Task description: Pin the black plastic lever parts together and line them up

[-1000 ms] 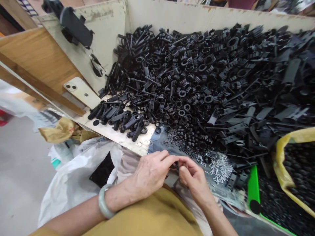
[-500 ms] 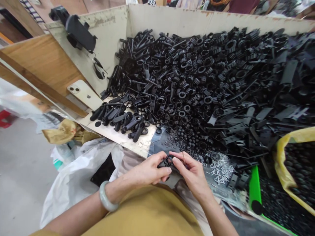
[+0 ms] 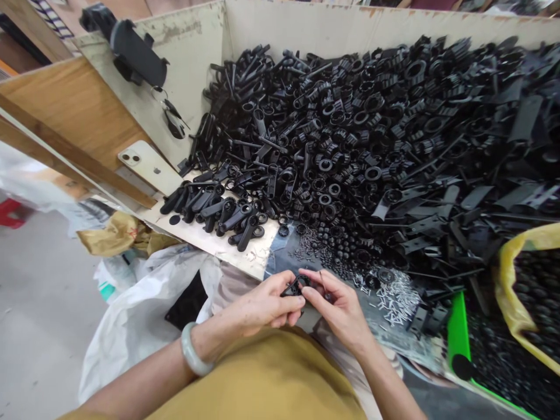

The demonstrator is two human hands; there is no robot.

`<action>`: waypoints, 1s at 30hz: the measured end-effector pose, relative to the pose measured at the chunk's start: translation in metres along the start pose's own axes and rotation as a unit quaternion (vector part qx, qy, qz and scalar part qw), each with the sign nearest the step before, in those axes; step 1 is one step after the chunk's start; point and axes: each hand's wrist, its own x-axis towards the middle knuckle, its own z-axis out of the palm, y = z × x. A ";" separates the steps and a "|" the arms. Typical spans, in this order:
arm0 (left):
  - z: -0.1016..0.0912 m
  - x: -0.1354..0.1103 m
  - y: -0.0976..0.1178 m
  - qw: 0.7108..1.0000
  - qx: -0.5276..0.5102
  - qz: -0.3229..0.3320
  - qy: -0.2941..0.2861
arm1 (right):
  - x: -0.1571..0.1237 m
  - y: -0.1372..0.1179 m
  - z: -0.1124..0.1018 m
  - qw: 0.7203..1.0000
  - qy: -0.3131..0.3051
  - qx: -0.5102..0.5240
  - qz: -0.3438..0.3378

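Observation:
Just off the front edge of the worktop, my left hand [image 3: 266, 300] grips a small black plastic part [image 3: 294, 287] between thumb and fingers. It looks like a short arm with a round, hollow end. From the other side, my right hand [image 3: 335, 303] pinches at that round end with thumb and fingertips. A small dark piece [image 3: 328, 296] shows against the right palm, too small to name. Beyond the hands lie tiny black pieces [image 3: 310, 248] and a heap of silver pins or screws [image 3: 397, 297].
A large heap of black plastic parts [image 3: 332, 134] fills the walled bench. Longer black arms [image 3: 238, 219] lie at its front left, near a white phone [image 3: 149, 166]. On the right are a green edge [image 3: 458, 329] and a yellow-rimmed bag [image 3: 510, 291] of black pieces.
The view has shifted slightly. My right thumb and fingertips have moved a little left over the part's round end. The left hand keeps its grip.

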 end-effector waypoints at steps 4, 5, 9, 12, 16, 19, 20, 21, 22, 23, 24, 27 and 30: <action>-0.001 0.000 -0.003 0.999 0.035 0.001 -0.013 | -0.006 0.001 -0.001 0.999 -0.017 -0.016 -0.027; 0.000 -0.001 -0.005 0.999 0.035 0.002 -0.011 | -0.007 0.002 -0.001 0.999 -0.022 -0.020 -0.033; -0.001 -0.002 -0.008 0.999 0.034 -0.010 -0.004 | -0.011 0.003 0.001 0.998 -0.025 -0.037 -0.049; -0.010 0.002 -0.002 0.994 0.077 0.061 0.056 | -0.010 0.003 -0.002 0.998 -0.011 -0.037 -0.055; -0.031 0.016 0.016 0.905 0.267 0.205 0.259 | -0.007 0.006 -0.011 0.997 0.053 -0.043 -0.047; -0.040 0.029 0.027 0.825 0.417 0.184 0.333 | -0.007 0.011 -0.017 0.993 0.096 -0.064 -0.029; -0.041 0.033 0.029 0.805 0.457 0.169 0.339 | -0.008 0.013 -0.019 0.992 0.102 -0.069 -0.025; -0.041 0.037 0.030 0.785 0.496 0.157 0.337 | -0.009 0.015 -0.020 0.992 0.104 -0.073 -0.023; -0.040 0.040 0.030 0.767 0.530 0.147 0.331 | -0.010 0.016 -0.020 0.991 0.104 -0.076 -0.021; -0.039 0.043 0.030 0.750 0.559 0.140 0.324 | -0.011 0.017 -0.021 0.991 0.103 -0.079 -0.020; -0.039 0.045 0.029 0.737 0.580 0.138 0.317 | -0.012 0.018 -0.021 0.991 0.102 -0.082 -0.019; -0.039 0.048 0.027 0.723 0.606 0.143 0.300 | -0.014 0.019 -0.020 0.991 0.094 -0.095 -0.023; -0.042 0.048 0.025 0.715 0.624 0.153 0.277 | -0.014 0.018 -0.022 0.988 0.093 -0.115 -0.036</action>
